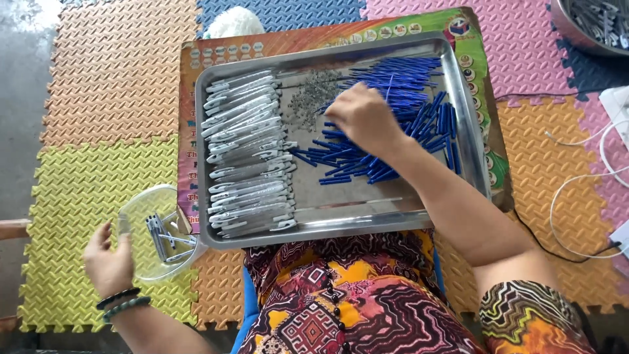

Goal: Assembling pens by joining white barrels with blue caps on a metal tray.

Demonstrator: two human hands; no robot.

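A steel tray rests over my lap. Rows of grey pen barrels fill its left side, a heap of small metal springs lies in the middle, and several blue pen parts are piled on the right. My right hand reaches into the blue pile with fingers bent down among the pieces; what it grips is hidden. My left hand holds the rim of a clear plastic bowl that contains a few assembled grey pens, just left of the tray's front corner.
The tray sits on a colourful printed board over foam puzzle mats. A white fluffy object lies behind the board. A metal bowl of grey parts stands at the top right. White cables run along the right.
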